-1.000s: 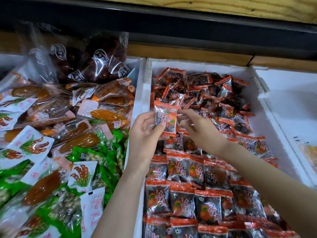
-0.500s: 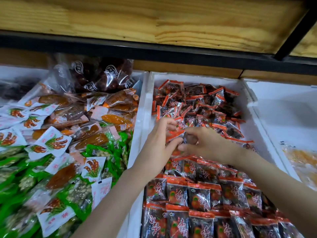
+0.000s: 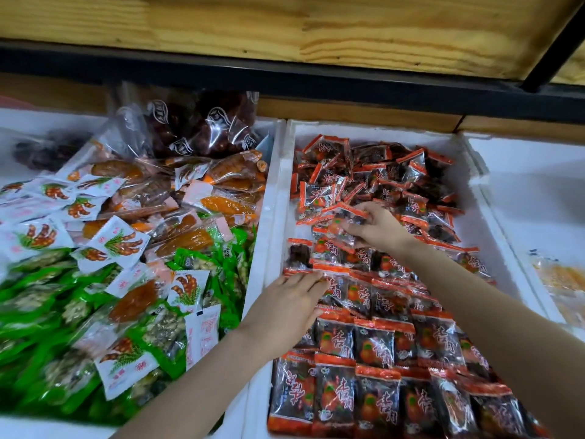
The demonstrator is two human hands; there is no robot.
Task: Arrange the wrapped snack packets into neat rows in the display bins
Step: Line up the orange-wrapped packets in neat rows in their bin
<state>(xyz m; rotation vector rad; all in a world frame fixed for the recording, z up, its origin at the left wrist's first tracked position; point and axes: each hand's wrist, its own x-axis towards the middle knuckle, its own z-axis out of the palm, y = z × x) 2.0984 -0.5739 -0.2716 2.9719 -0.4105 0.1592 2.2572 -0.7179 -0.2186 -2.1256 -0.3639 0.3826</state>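
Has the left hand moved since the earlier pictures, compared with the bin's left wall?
Yes. The left hand came back along the bin's left wall, toward the viewer, from the loose pile down onto the rows.

Red-trimmed dark packets (image 3: 373, 340), white bin (image 3: 376, 129)

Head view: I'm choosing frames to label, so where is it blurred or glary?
In the head view, the green packets at lower left are smeared; the red packets near the camera read sharp; glare flecks the clear bag.
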